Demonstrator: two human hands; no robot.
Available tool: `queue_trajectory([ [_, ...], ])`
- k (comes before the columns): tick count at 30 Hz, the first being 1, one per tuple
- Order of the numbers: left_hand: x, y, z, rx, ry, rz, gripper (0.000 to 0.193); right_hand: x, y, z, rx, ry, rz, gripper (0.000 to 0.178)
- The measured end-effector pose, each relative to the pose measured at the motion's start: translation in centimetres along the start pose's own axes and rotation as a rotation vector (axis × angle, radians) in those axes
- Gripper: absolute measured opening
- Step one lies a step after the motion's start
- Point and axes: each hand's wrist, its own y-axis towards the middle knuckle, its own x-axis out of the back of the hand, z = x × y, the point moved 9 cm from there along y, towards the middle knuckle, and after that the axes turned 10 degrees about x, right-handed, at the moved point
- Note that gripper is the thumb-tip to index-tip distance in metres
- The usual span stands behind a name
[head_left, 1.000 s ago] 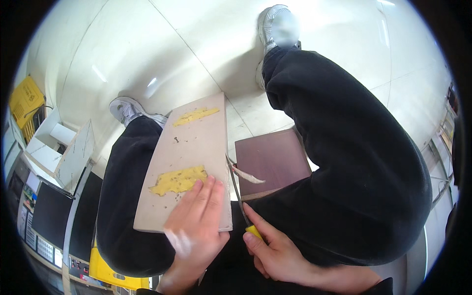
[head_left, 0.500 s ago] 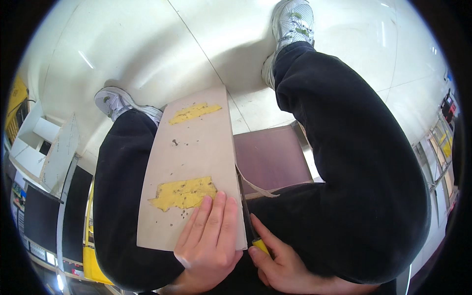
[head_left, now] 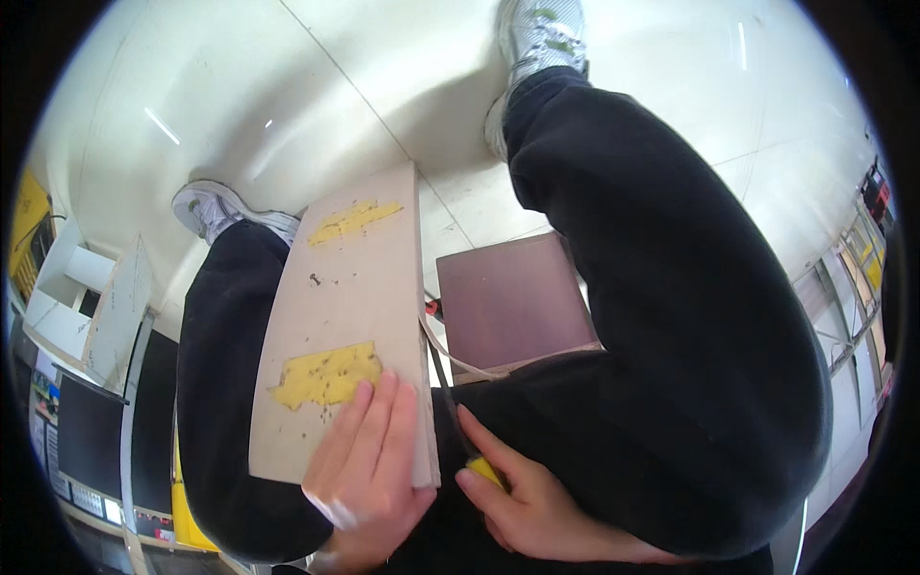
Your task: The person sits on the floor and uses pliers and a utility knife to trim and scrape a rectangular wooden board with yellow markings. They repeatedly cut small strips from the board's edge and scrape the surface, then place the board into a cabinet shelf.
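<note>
A pale, light-coloured board point(head_left: 331, 316) with two patches of yellow tape slants away from me across my left thigh. My left hand point(head_left: 369, 460) grips its near end, fingers laid straight on the upper face beside the nearer patch, thumb at the near right corner. Held in my right hand point(head_left: 527, 503) is a file point(head_left: 448, 393) with a yellow handle, its long dark blade running along the board's right edge. The index finger stretches along the blade. A thin pale strip point(head_left: 455, 356) hangs loose from that edge and curls to the right.
Between my legs stands a dark reddish-brown panel point(head_left: 513, 302). White box-like cabinet parts point(head_left: 81, 297) are at the left, above dark panels point(head_left: 91, 426). A rack point(head_left: 853, 287) stands at the far right. Under my shoes is a pale tiled floor point(head_left: 374, 67).
Board, both hands and file appear shifted left, along with the surroundings. The file stays at the board's right edge; more of its blade shows. Both hands keep their hold.
</note>
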Motion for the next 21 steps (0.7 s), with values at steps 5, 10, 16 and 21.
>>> queue_trajectory([
  [5,0.5,-0.3,0.8,0.036,0.073,-0.106,0.046,-0.2,0.0,0.2,-0.112,0.023,0.005,0.063],
  [10,1.1,-0.2,0.7,0.002,0.038,-0.189,0.054,-0.2,0.6,0.0,0.109,0.017,0.004,0.064],
  [16,3.5,0.2,1.0,-0.05,0.04,-0.403,0.044,0.0,0.2,0.7,0.272,0.086,0.091,0.071],
  [21,6.4,1.9,1.9,0.03,-0.013,-0.43,0.03,0.9,-1.8,2.3,0.508,-0.133,0.003,0.068],
])
